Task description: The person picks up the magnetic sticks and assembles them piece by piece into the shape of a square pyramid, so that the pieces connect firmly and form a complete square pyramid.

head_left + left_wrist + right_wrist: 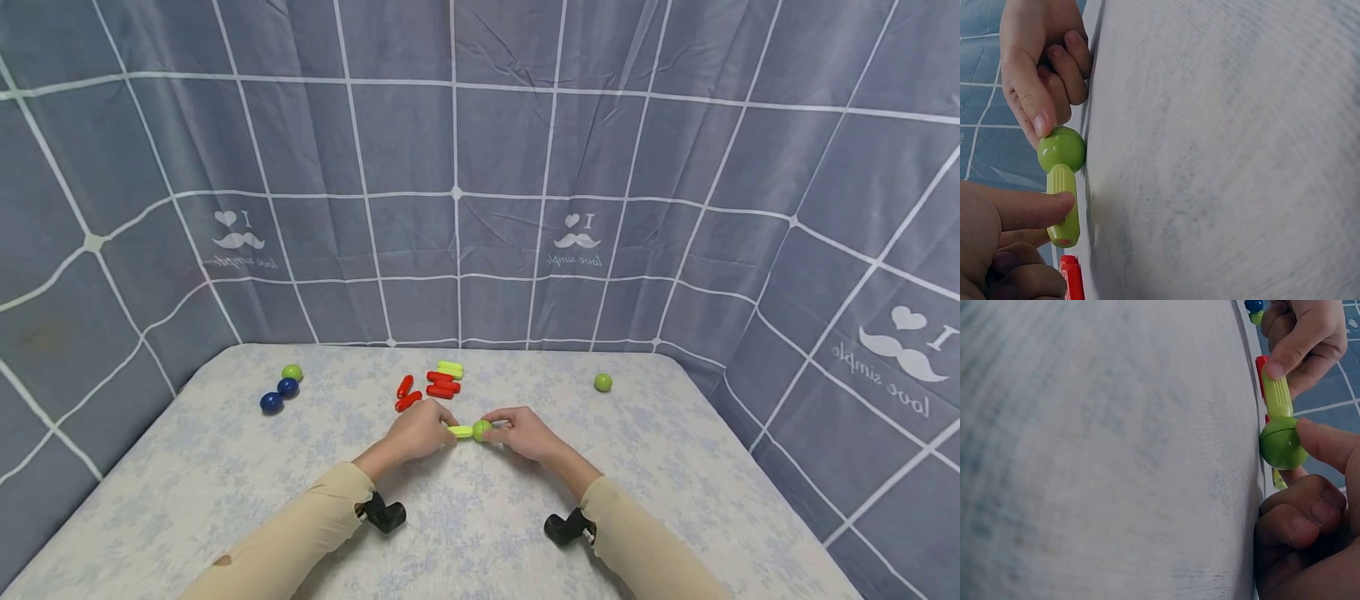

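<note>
In narrow thumb-and-finger pinches, the left hand (418, 428) holds a yellow-green rod (462, 432) and the right hand (527, 433) a green ball (481, 430) at its three-o'clock end; a skewed push could make the smooth ball slip. Straying forward, the left hand might scatter the red rods (440, 392) towards eleven o'clock; a bump could roll the lone lime ball (603, 382) past two o'clock.

The grey curtain (405, 233) bears white, mirror-reversed lettering (883, 377): "I" beside a heart (908, 317), over a moustache (902, 354), with "love simple" beneath. This print appears three times: left, right of centre and, largest, far right.
</note>
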A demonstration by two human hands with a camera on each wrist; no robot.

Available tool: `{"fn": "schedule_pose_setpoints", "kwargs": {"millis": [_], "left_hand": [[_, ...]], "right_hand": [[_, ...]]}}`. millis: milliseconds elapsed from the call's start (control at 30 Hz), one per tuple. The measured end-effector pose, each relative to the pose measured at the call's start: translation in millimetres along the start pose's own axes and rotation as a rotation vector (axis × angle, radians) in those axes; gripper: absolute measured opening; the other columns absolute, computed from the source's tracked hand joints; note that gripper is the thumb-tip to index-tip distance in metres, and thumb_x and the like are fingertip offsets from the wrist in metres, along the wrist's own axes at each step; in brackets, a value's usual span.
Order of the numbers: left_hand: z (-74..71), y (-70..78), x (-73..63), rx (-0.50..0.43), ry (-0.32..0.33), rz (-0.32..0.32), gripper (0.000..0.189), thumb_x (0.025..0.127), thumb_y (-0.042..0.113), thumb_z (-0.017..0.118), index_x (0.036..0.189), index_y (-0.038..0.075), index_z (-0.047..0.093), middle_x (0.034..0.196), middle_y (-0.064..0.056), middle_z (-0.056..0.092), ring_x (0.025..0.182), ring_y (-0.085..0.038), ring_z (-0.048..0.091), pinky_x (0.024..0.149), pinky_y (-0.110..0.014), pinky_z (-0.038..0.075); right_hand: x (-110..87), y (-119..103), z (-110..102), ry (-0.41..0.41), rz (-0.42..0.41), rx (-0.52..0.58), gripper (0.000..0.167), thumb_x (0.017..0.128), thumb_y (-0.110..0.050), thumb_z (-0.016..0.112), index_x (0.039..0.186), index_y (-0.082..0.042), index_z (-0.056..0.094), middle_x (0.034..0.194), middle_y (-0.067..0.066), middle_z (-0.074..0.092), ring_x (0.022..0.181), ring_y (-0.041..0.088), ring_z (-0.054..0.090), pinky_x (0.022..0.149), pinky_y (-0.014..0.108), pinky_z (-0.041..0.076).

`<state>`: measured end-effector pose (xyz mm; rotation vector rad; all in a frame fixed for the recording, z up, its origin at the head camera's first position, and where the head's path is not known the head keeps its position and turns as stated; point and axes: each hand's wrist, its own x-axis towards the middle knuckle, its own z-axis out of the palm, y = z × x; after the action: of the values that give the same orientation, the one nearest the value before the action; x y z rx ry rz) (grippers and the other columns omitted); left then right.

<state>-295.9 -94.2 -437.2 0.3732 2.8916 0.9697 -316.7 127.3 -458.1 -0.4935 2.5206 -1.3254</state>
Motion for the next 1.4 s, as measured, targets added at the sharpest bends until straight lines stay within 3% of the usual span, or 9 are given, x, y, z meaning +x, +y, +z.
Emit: {"fn": "schedule_pose_setpoints", "kwargs": {"millis": [100, 367, 633, 867, 1200, 1400], "left_hand": [[0.5, -0.4, 1.5, -0.003, -0.005, -0.004, 0.019, 0.08, 0.01, 0.078, 0.098, 0.009, 0.082, 0.102, -0.002, 0.075, 0.08, -0.012, 0.061, 0.069, -0.032, 0.05], [2.1, -2.5, 1.9, -0.011, 0.003, -0.012, 0.022, 0.081, 0.01, 0.076, 0.103, 0.01, 0.08, 0.101, -0.001, 0.074, 0.071, -0.015, 0.055, 0.062, -0.03, 0.045], [-3.3, -4.7, -5.6, -0.017, 0.049, -0.037, 0.032, 0.084, 0.018, 0.076, 0.116, 0.013, 0.076, 0.084, 0.002, 0.065, 0.068, -0.016, 0.052, 0.055, -0.03, 0.041], [-14.5, -16.0, -18.2, -0.048, 0.123, -0.046, 0.026, 0.091, 0.022, 0.071, 0.115, 0.013, 0.076, 0.074, 0.0, 0.057, 0.062, -0.015, 0.047, 0.053, -0.03, 0.036], [-28.2, -34.6, -32.2, -0.086, 0.145, -0.121, 0.024, 0.094, 0.023, 0.068, 0.115, 0.014, 0.075, 0.081, -0.002, 0.059, 0.065, -0.017, 0.048, 0.057, -0.032, 0.037], [-39.1, -48.6, -43.0, -0.111, 0.162, -0.14, 0.025, 0.096, 0.023, 0.066, 0.117, 0.013, 0.074, 0.074, -0.004, 0.057, 0.058, -0.016, 0.047, 0.053, -0.032, 0.038]], "right_hand": [[-0.1, 1, 0, -0.005, 0.022, 0.03, 0.039, 0.09, -0.033, 0.075, 0.124, -0.012, 0.072, 0.052, -0.007, 0.035, 0.041, 0.009, 0.027, 0.042, 0.026, 0.03], [-0.8, 2, 2, 0.006, 0.02, 0.027, 0.039, 0.091, -0.033, 0.075, 0.124, -0.013, 0.071, 0.051, -0.007, 0.036, 0.038, 0.01, 0.028, 0.04, 0.026, 0.031], [-1.4, 2, 0, 0.02, 0.029, 0.019, 0.04, 0.09, -0.032, 0.076, 0.125, -0.013, 0.071, 0.053, -0.007, 0.036, 0.04, 0.01, 0.028, 0.042, 0.025, 0.03], [1.1, 4, 1, 0.038, 0.022, -0.013, 0.041, 0.087, -0.033, 0.079, 0.122, -0.013, 0.074, 0.058, -0.007, 0.041, 0.049, 0.009, 0.033, 0.047, 0.024, 0.031], [2.4, 5, 2, 0.034, 0.028, -0.007, 0.04, 0.087, -0.032, 0.08, 0.122, -0.013, 0.073, 0.058, -0.007, 0.041, 0.049, 0.009, 0.032, 0.047, 0.024, 0.03], [2.0, 7, 1, 0.033, 0.018, -0.01, 0.04, 0.086, -0.033, 0.08, 0.121, -0.014, 0.074, 0.062, -0.006, 0.044, 0.052, 0.009, 0.034, 0.048, 0.024, 0.031]]}}
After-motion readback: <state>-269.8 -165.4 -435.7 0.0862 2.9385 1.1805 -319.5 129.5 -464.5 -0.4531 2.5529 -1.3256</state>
